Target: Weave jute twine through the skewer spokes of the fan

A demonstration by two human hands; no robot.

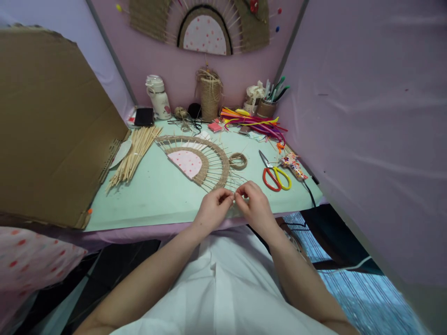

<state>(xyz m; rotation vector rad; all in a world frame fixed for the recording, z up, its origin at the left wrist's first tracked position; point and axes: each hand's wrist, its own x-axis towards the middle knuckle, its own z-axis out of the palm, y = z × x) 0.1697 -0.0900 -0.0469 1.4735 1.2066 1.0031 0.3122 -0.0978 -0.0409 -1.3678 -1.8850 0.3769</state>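
Close together at the table's front edge, my left hand [215, 207] and my right hand [254, 204] are both pinched, fingertips nearly touching. What they hold between them is too small to make out. Just beyond them lies a half-round fan frame [225, 163] of thin sticks woven with jute twine, with a pink dotted half-circle [186, 163] at its centre. Some stick ends reach toward my fingers. A small coil of jute twine [239, 161] rests against the frame's right side. Scissors [274, 174] with red and yellow handles lie open to the right of my right hand.
A bundle of sticks [134, 158] and a big cardboard sheet [52, 125] are on the left. Behind stand a bottle [159, 97], a twine roll [210, 97] and a pen cup [267, 108]. Coloured pipe cleaners [256, 122] and a patterned glue gun [294, 166] lie right.
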